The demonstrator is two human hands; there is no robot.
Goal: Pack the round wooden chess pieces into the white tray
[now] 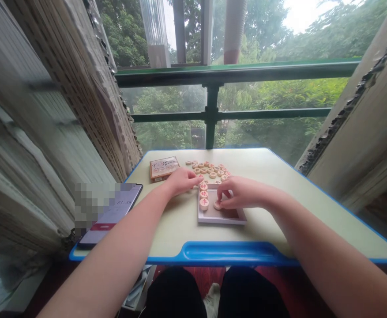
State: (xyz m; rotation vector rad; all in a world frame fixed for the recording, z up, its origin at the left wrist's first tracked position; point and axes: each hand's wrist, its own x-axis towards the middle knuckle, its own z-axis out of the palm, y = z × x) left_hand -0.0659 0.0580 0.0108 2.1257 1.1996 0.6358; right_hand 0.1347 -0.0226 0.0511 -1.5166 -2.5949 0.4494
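Observation:
Several round wooden Chinese chess pieces with red characters stand in a row along the left side of a shallow open box tray. My right hand reaches into the tray, its fingers closed on a Chinese chess piece lying on the tray floor. At the tray's far left corner, my left hand has its thumb and fingers pinched on another Chinese chess piece. Beyond both hands lies a loose group of pieces, partly hidden by my right hand.
A printed box lid lies at the far left of the cream folding table, which has a blue edge. Along the left edge rests a phone, beside my left forearm. Curtains hang on both sides, with a green railing behind.

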